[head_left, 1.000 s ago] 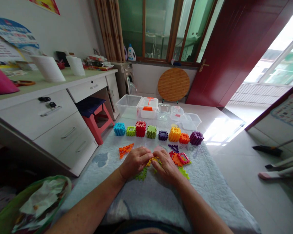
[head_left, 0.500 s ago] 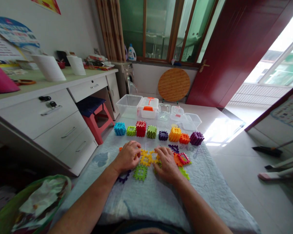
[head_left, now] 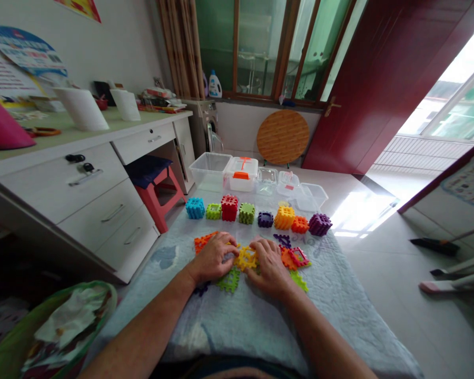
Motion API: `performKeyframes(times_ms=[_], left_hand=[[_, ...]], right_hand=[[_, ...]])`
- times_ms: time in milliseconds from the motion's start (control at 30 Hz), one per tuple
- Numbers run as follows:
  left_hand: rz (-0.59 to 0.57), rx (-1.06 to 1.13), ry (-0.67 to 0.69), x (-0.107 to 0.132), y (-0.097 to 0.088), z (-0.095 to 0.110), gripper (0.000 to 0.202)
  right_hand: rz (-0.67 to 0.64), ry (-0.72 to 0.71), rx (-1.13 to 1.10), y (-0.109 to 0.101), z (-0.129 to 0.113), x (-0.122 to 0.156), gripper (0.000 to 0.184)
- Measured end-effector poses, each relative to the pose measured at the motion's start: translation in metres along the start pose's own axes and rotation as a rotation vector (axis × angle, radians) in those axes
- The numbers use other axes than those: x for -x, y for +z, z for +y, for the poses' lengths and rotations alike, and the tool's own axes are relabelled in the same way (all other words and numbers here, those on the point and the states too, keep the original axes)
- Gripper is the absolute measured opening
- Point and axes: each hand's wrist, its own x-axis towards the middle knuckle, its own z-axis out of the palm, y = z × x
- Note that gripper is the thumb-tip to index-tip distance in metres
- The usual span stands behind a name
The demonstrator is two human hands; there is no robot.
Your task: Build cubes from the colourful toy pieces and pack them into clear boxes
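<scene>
Yellow interlocking plastic tiles (head_left: 246, 258) lie between my hands on the cloth. My left hand (head_left: 215, 257) is closed at their left side, thumb and fingers on a yellow piece it partly hides. My right hand (head_left: 269, 263) curls over their right edge, fingertips and thumb around it. Just below, a green tile (head_left: 229, 280) is partly under my left hand, and a dark purple tile (head_left: 201, 288) peeks out by my left wrist. Orange tiles (head_left: 204, 241) show beyond the left hand. Right of my right hand lie a pink-red tile (head_left: 299, 257), an orange one (head_left: 287, 259) and a green one (head_left: 299, 280).
Stacked coloured tiles, including a blue stack (head_left: 195, 208) and a purple stack (head_left: 319, 225), form a row across the cloth (head_left: 205, 326). Behind them stand clear plastic boxes, among them a lidded box (head_left: 240, 175). A pink stool (head_left: 158, 195) stands left, beside the desk.
My left hand has moved right and closer to my right hand, covering yellow and green tiles. More of the orange tiles now shows behind it. My right hand has stayed nearly in place.
</scene>
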Motion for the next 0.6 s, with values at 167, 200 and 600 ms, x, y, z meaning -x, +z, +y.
performKeyframes(times_ms=[167, 200, 600], left_hand=[[0.105, -0.027, -0.075, -0.0018, -0.0012, -0.0031, 0.021], [0.123, -0.038, -0.085, -0.0018, -0.0018, -0.0041, 0.021], [0.166, -0.059, -0.075, -0.0019, -0.0026, -0.0072, 0.017]], right_hand=[[-0.029, -0.010, 0.059, 0.0012, -0.0044, -0.0017, 0.040], [-0.033, -0.008, 0.072, 0.0013, -0.0051, -0.0020, 0.040], [-0.065, -0.033, 0.143, 0.0033, -0.0095, -0.0085, 0.032]])
